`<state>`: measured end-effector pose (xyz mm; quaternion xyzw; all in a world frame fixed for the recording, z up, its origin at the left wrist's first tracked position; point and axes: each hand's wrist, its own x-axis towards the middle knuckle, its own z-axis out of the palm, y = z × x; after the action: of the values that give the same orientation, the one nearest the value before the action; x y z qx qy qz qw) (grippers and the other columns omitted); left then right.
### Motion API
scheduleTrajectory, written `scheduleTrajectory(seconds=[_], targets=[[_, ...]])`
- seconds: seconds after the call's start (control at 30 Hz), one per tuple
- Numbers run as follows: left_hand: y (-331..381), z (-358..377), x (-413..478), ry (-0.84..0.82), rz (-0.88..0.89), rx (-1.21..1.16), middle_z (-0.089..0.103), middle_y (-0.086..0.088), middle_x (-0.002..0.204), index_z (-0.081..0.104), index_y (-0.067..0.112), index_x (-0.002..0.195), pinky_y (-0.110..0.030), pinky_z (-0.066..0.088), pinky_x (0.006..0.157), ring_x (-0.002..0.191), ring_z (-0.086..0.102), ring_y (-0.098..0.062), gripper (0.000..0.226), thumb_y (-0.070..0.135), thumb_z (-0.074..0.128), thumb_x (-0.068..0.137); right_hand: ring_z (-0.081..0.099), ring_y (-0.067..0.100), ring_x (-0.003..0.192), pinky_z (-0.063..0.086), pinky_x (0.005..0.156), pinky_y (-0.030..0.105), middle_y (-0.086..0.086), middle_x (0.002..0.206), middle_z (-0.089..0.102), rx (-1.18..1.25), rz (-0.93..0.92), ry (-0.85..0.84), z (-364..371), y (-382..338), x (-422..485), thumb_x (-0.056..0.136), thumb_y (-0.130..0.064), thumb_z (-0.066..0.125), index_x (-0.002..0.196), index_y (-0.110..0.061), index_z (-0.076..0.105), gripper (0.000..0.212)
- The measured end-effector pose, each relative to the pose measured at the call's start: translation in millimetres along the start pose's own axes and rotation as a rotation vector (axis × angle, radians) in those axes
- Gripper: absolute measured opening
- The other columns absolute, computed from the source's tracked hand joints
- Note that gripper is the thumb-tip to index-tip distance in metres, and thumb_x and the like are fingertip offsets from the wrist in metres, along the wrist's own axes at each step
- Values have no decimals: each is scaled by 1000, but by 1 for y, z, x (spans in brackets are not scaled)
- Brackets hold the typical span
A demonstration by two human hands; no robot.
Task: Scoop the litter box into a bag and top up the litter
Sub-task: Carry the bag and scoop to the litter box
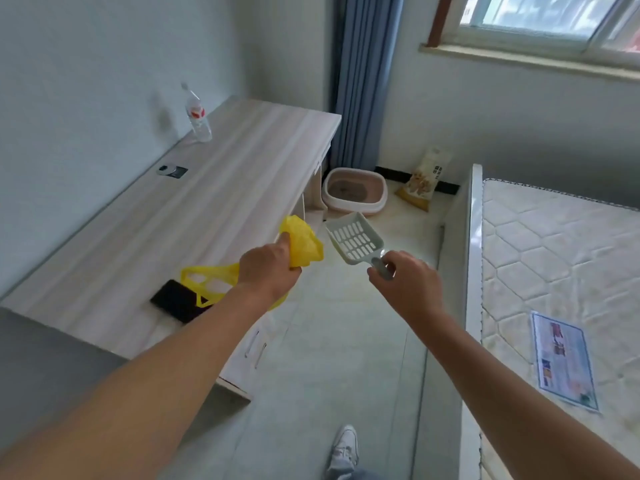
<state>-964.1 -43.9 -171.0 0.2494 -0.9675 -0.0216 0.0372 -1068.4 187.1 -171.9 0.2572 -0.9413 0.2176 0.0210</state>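
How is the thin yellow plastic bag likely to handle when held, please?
Probably floppy: the thin yellow plastic bag bunches above the left hand, its handles drooping. Likely light, being thin crumpled film. Its mouth probably won't stay open unaided.

desk [225,188] with bottle [198,116], black case [173,299]; floor [329,341] with litter box [353,202], litter pack [424,178]

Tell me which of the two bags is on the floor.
The beige printed bag leaning against the wall, right of the litter box. The yellow plastic bag is off the floor, gripped in the left hand.
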Motion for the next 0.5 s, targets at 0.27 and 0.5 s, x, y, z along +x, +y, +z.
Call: scheduleTrajectory(seconds=[0.27, 0.5], targets=[[11, 6, 160, -5, 16, 37, 68, -11, 98, 36, 11, 139, -34, 38, 62, 88, 66, -35, 71, 54, 57, 87, 57, 15, 64, 42, 56, 25, -7, 77, 66, 7, -8, 31, 12, 13, 165, 84, -42, 69, 84, -20, 70, 22], [22, 34, 311, -37, 135, -25, 68, -12, 95, 39, 11, 134, -33, 37, 60, 84, 65, -35, 62, 44, 59, 85, 55, 14, 60, 45, 54, 27, -9, 72, 63, -34, 108, 69, 44, 28, 279, 82, -45, 68, 76, -22, 65, 23]])
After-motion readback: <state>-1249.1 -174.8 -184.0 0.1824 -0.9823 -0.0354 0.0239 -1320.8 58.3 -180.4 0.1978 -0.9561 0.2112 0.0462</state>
